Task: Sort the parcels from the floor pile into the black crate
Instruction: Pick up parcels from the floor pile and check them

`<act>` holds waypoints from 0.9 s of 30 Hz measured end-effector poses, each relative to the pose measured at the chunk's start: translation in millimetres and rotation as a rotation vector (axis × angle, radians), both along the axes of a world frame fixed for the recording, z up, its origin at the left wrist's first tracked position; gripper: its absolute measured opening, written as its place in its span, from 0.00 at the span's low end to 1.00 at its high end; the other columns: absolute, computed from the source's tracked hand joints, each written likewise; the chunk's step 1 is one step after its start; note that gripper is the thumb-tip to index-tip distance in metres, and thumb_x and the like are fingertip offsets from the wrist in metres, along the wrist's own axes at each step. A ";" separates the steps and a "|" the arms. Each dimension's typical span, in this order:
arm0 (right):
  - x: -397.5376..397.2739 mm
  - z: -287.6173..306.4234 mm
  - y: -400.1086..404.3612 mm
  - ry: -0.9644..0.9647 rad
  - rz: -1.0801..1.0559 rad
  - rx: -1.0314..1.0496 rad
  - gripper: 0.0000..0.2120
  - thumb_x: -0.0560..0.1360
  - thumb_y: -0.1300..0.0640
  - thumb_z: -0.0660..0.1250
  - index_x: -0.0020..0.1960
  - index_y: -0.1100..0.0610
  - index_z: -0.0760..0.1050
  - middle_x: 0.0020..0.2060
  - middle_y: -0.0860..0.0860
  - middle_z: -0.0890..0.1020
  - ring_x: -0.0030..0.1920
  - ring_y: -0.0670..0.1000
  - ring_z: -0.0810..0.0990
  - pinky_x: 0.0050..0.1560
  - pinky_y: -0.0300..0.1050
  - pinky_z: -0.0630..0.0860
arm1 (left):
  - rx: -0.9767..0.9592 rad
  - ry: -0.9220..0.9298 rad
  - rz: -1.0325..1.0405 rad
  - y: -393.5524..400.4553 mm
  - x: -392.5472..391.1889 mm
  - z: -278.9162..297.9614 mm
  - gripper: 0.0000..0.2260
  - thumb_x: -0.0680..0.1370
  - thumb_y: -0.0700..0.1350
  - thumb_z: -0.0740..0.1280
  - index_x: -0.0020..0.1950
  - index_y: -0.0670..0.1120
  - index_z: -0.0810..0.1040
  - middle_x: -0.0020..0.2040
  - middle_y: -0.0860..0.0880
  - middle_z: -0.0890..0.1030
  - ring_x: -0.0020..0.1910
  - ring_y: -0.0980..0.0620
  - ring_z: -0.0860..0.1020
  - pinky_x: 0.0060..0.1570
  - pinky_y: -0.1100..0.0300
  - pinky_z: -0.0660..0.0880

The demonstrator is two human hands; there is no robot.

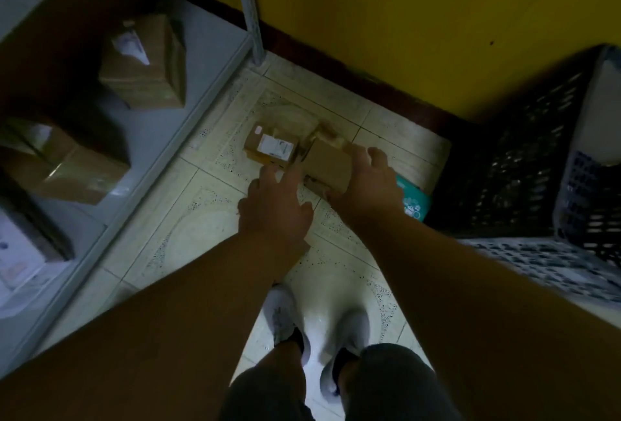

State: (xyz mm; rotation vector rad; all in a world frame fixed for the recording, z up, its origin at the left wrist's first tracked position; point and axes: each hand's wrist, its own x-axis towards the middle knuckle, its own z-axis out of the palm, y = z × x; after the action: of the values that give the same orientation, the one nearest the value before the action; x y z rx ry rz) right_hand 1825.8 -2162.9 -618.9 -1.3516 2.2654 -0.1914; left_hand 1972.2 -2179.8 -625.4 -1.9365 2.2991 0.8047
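A small pile of parcels lies on the tiled floor near the wall. My right hand grips a plain brown cardboard box from its right side. To the box's left, the straight fingers of my left hand reach its left edge. A second brown box with a white label lies just left of it. Behind them sits another tan parcel, and a teal packet shows under my right hand. The black crate stands to the right, a pale parcel inside it.
A grey metal shelf runs along the left, carrying taped cardboard boxes. Its upright post meets the floor by the yellow wall. My feet in white shoes stand on the tiles below the hands.
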 end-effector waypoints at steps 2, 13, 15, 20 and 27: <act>2.5 -19.9 -12.1 -0.049 -0.036 0.007 0.37 0.71 0.46 0.72 0.74 0.48 0.58 0.73 0.55 0.63 0.68 0.60 0.68 0.64 0.62 0.70 | 0.034 0.020 -0.026 -18.9 -0.5 -17.2 0.29 0.75 0.54 0.67 0.74 0.57 0.60 0.72 0.45 0.63 0.66 0.41 0.67 0.59 0.45 0.70; -24.1 -249.0 -82.7 -0.288 -0.211 0.053 0.36 0.70 0.48 0.74 0.74 0.47 0.61 0.70 0.53 0.68 0.65 0.57 0.73 0.62 0.57 0.75 | 0.176 0.279 0.101 -102.9 -52.0 -243.7 0.29 0.75 0.52 0.69 0.73 0.61 0.60 0.67 0.44 0.70 0.62 0.42 0.73 0.55 0.52 0.70; -35.2 -301.2 -94.0 -0.298 -0.217 0.079 0.37 0.71 0.46 0.74 0.74 0.47 0.60 0.70 0.52 0.68 0.65 0.56 0.72 0.62 0.53 0.75 | 0.197 0.284 0.129 -116.4 -62.3 -297.4 0.28 0.75 0.52 0.69 0.72 0.60 0.62 0.66 0.44 0.71 0.61 0.42 0.74 0.52 0.54 0.69; -67.9 -408.9 -114.7 -0.226 -0.244 0.119 0.41 0.67 0.39 0.70 0.75 0.49 0.58 0.68 0.55 0.66 0.65 0.58 0.69 0.62 0.55 0.73 | 0.197 0.290 0.272 -154.7 -80.1 -410.5 0.23 0.75 0.49 0.68 0.70 0.55 0.66 0.63 0.47 0.74 0.55 0.47 0.75 0.49 0.55 0.69; -94.4 -491.6 -143.7 -0.325 -0.480 0.339 0.44 0.73 0.42 0.71 0.78 0.42 0.47 0.71 0.56 0.63 0.66 0.61 0.70 0.32 0.35 0.73 | 0.403 0.106 0.344 -207.8 -100.3 -489.0 0.21 0.79 0.44 0.62 0.72 0.44 0.65 0.68 0.40 0.71 0.65 0.38 0.70 0.59 0.51 0.69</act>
State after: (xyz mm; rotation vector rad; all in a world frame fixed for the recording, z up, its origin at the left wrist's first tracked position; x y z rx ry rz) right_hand 1731.4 -2306.6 -1110.4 -0.5493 2.1779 -0.1615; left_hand 1871.9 -2387.6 -1114.5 -2.1505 1.6858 1.3093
